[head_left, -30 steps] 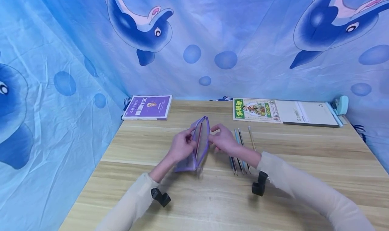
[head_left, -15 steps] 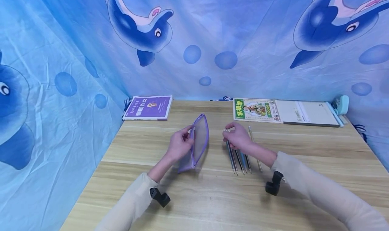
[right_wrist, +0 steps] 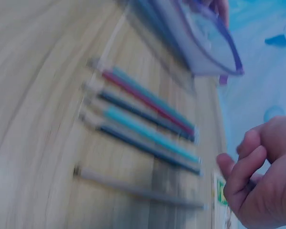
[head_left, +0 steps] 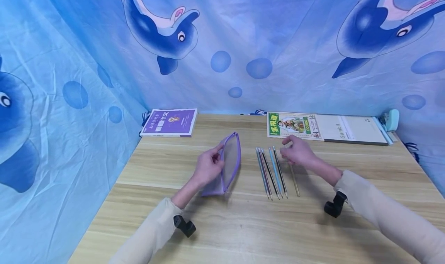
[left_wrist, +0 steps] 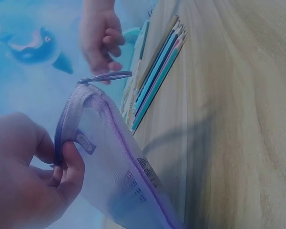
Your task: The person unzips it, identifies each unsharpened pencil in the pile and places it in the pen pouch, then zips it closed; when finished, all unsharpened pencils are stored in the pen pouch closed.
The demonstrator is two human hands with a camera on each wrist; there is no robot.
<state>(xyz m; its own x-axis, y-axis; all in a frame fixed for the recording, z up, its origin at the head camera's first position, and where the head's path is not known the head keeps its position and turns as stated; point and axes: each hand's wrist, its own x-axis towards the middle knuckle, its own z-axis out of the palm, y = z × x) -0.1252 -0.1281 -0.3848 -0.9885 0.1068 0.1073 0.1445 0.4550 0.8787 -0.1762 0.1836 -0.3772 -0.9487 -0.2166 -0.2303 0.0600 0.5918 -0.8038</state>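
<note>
A purple-trimmed mesh pencil case point(head_left: 230, 165) stands tilted on the table with its zipped mouth gaping to the right. My left hand point(head_left: 209, 165) pinches the near-left rim of that mouth between thumb and fingers. To the right, several slim pencils point(head_left: 274, 173) in dark, red and light blue lie side by side, points toward me. Beyond them lies a single gold-brown pencil point(head_left: 294, 181) with a blunt near end. My right hand point(head_left: 299, 152) hovers over its far end, hiding part of it. In the right wrist view, the fingers point(right_wrist: 248, 171) curl loosely around nothing.
A purple book point(head_left: 168, 123) lies at the back left. A green-and-white booklet point(head_left: 290, 125) and a pale notebook point(head_left: 351, 131) lie along the back right, with a teal object point(head_left: 393, 119) at the corner. A blue dolphin curtain point(head_left: 240, 32) hangs behind the table.
My right hand has left the case's mouth, passed over the far ends of the pencil row, and moved on right to the gold-brown pencil. My left hand keeps its pinch on the case.
</note>
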